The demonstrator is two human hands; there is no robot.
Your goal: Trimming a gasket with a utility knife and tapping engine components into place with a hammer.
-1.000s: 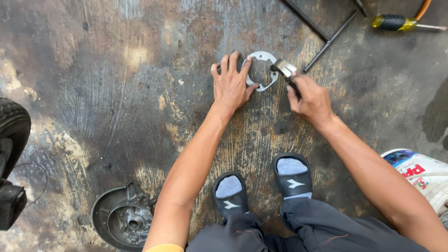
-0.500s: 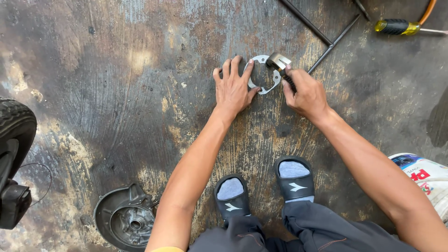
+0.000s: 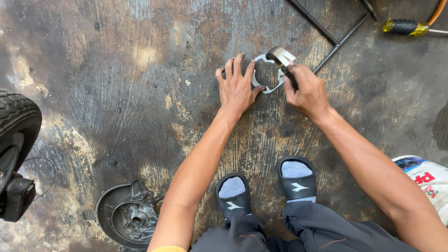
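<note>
Closest to the camera are two black slides [image 3: 263, 190] with grey socks, standing on a dirty, stained floor [image 3: 116, 84]. To the left of them lies a round grey metal cover [image 3: 127, 215]. A black tyre [image 3: 16, 122] shows at the left edge, and a white bag [image 3: 427, 179] lies at the right edge.

Farther out, the left hand [image 3: 237, 88] lies flat with its fingers spread. It presses down on the left side of a thin metal ring [image 3: 267, 73] that lies flat on the floor. The right hand [image 3: 305, 91] is closed tight around the dark handle of a scraper [image 3: 283, 60]. The shiny blade touches the top right of the ring.

Behind the hands lie two thin dark rods [image 3: 326, 35]. In the far right corner lies a screwdriver [image 3: 407, 27] with a black and yellow handle.
</note>
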